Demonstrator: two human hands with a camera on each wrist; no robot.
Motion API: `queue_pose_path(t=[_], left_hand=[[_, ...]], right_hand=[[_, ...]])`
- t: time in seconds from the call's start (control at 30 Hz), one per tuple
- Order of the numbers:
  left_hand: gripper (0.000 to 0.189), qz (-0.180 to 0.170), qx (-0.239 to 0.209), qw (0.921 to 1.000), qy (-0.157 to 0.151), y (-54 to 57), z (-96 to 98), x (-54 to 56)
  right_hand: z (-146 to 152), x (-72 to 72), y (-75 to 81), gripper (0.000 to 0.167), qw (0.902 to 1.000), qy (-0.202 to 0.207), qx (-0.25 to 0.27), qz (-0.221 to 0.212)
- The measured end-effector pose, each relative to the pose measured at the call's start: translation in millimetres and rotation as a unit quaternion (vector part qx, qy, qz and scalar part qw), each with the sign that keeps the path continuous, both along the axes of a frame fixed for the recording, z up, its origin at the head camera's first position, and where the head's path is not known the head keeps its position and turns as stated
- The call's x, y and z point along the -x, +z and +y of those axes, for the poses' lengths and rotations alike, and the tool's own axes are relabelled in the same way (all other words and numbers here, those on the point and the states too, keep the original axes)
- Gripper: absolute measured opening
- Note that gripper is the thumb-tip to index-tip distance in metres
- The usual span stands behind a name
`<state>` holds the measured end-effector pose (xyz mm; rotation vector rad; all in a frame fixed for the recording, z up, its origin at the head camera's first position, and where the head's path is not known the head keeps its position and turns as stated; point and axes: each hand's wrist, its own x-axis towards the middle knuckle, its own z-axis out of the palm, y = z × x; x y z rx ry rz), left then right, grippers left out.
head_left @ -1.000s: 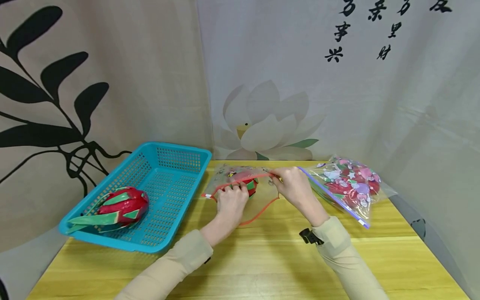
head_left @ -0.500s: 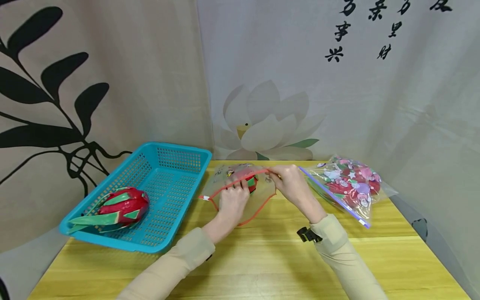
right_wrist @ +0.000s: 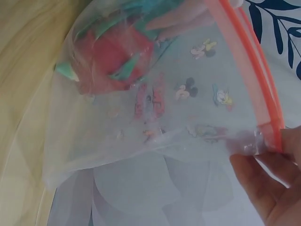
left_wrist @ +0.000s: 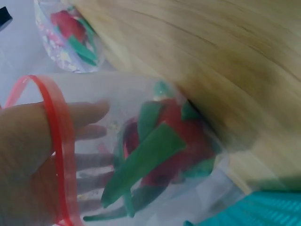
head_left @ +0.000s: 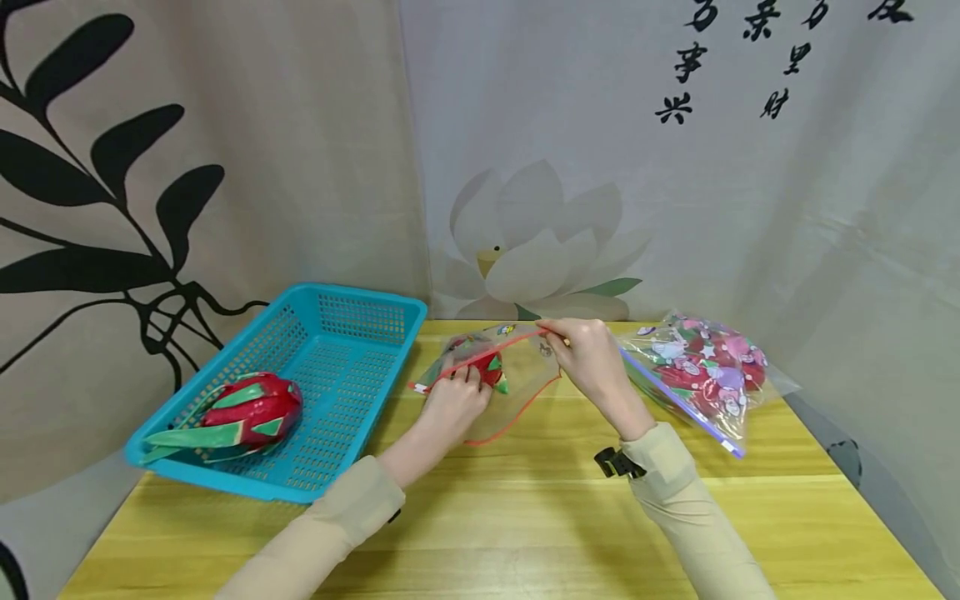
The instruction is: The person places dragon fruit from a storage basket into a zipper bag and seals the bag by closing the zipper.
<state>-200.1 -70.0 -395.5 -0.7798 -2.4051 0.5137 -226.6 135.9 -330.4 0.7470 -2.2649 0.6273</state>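
Observation:
A clear zip bag [head_left: 517, 404] with a red zip edge and cartoon prints lies mouth towards me on the table. Inside it sits a red dragon fruit [left_wrist: 193, 141] with green leaf-like scales. My left hand [head_left: 453, 404] reaches through the bag's mouth. In the left wrist view its fingers [left_wrist: 89, 113] are extended beside the dragon fruit's leaves, and a gap shows between most fingers and the fruit. My right hand [head_left: 592, 358] pinches the right end of the bag's red edge, holding it raised, as the right wrist view confirms.
To the left stands a blue perforated basket [head_left: 360, 293] with another dragon fruit [head_left: 262, 408] in its front part. A second zip bag [head_left: 708, 358], with a purple zip and red fruit inside, lies at the right. A printed curtain [head_left: 525, 125] hangs behind the table [head_left: 540, 517].
My left hand has drawn slightly left and down, and more of the dragon fruit shows in the bag. The right hand still pinches the edge, slightly higher. The head view has shifted a little.

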Motion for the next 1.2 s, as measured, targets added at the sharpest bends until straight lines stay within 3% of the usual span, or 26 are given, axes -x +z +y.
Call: queue_pose_path(t=[0.1,0.2,0.33,0.43,0.5,0.57,0.7,0.8,0.9,1.2], left_hand=[[0.031,-0.007,0.024,0.9991,-0.035,4.8,-6.6,-4.2],[0.026,0.023,0.022,0.994,-0.105,9.6,-14.9,-8.6],[0.021,0.08,0.006,0.9766,-0.199,11.7,-27.1,-14.2],[0.017,0.133,-0.015,0.9651,-0.225,9.5,-33.0,-17.8],[0.017,0.161,-0.05,0.9632,-0.209,7.5,-34.8,-19.8],[0.022,0.168,-0.1,0.9653,-0.173,6.2,-36.0,-22.1],[0.034,0.131,-0.202,0.9677,-0.076,5.5,-38.2,-25.0],[0.028,0.096,-0.247,0.964,-0.026,7.1,-39.8,-25.9],[0.018,0.084,-0.261,0.9615,-0.015,9.2,-40.6,-25.4],[0.013,0.115,-0.264,0.9573,-0.019,21.4,-37.6,-15.0]], right_hand=[[1.5,0.0,0.3,0.015,1.0,-0.002,-0.001,-0.002],[3.7,0.0,0.7,0.015,1.0,-0.002,-0.001,-0.002],[6.5,0.7,1.8,0.015,1.0,-0.004,0.0,0.001],[7.8,1.5,2.3,0.014,1.0,-0.006,-0.001,0.001],[8.6,2.1,2.3,0.014,1.0,-0.007,0.001,-0.002],[9.1,2.5,2.3,0.014,1.0,-0.007,0.002,-0.005],[9.9,3.3,1.8,0.015,0.9999,-0.01,0.003,-0.009],[10.1,4.1,1.4,0.014,0.9999,-0.011,0.002,-0.009],[10.3,5.3,1.6,0.014,0.9999,-0.012,0.003,-0.007],[12.1,11.1,2.5,0.012,0.9991,-0.038,-0.003,0.016]])
